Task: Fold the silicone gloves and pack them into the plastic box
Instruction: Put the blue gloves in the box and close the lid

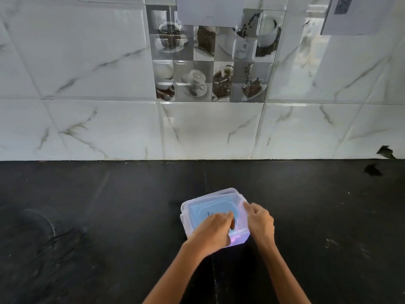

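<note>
On the black surface (pixel 109 216), near its front edge and slightly right of centre, a translucent plastic box (pixel 190 210) is sitting with its lid (pixel 210 207) on top. Something blue is showing through the lid and a pinkish tint through the near right corner; whether these are the silicone gloves cannot be told. The left hand (pixel 213 230) is lying palm-down over the near part of the lid, its fingers (pixel 228 216) curled loosely and pressing on the top rather than gripping anything. The right hand (pixel 259 222) is resting against the box's right edge, its fingers bent around that rim and holding it. Both forearms are reaching in from the bottom of the view. Behind the surface, a wall of white marbled tiles (pixel 76 73) is rising, with a panel of coffee-cup pictures (pixel 210 62) set in its middle.
</note>
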